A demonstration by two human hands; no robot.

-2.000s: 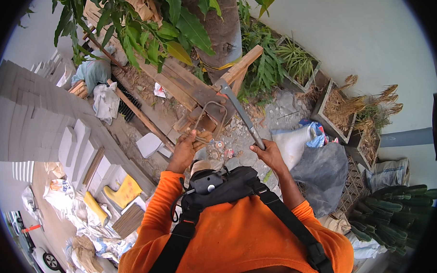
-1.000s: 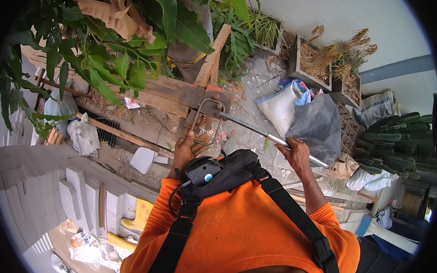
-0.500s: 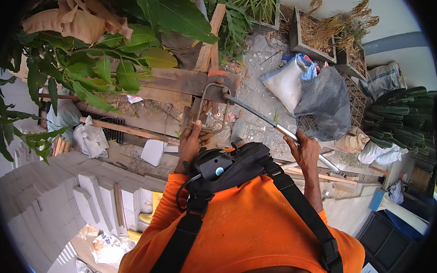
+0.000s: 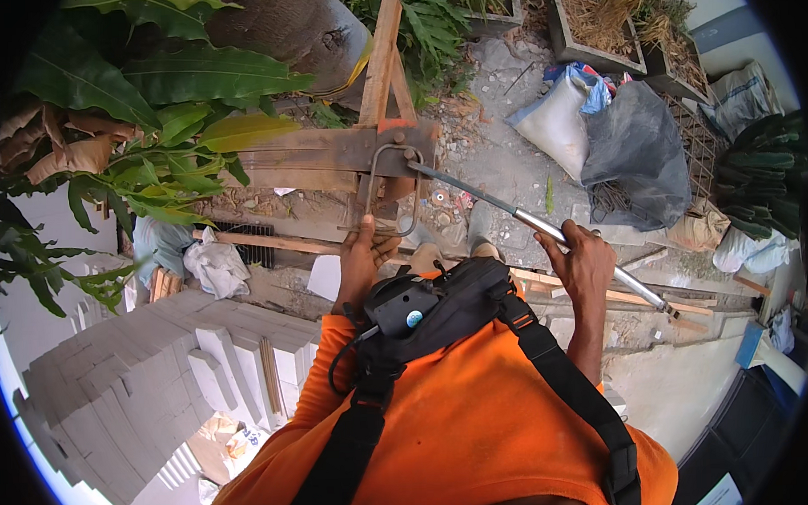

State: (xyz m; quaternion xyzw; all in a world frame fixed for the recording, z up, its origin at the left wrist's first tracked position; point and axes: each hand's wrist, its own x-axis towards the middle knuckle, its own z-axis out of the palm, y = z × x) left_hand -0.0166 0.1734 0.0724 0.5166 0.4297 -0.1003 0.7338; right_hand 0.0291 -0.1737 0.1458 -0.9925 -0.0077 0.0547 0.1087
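Note:
A bent steel rod (image 4: 371,181), shaped into a rounded rectangular loop, lies against pegs on a rusty plate (image 4: 425,147) at the end of a wooden beam (image 4: 303,158). My left hand (image 4: 365,258) grips the loop's near left corner, thumb up and fingers curled. A long bending bar (image 4: 482,196) has its dark head at the pegs beside the loop and slants down to the right. Around its silvery pipe handle (image 4: 637,287) my right hand (image 4: 584,262) is closed, partway along. The exact contact between bar head and rod is too small to tell.
Leafy branches (image 4: 159,127) overhang the left, before a tree trunk (image 4: 281,34). Upright timber (image 4: 381,66) rises behind the plate. A white sack (image 4: 555,122) and black plastic sheet (image 4: 637,160) lie right. Pale blocks (image 4: 124,378) are stacked left; planters (image 4: 597,54) stand at the back.
The view has shifted and turned slightly, so the sacks and planters sit farther right and the leaves fill more of the upper left. Both hands keep their grips on rod and bar.

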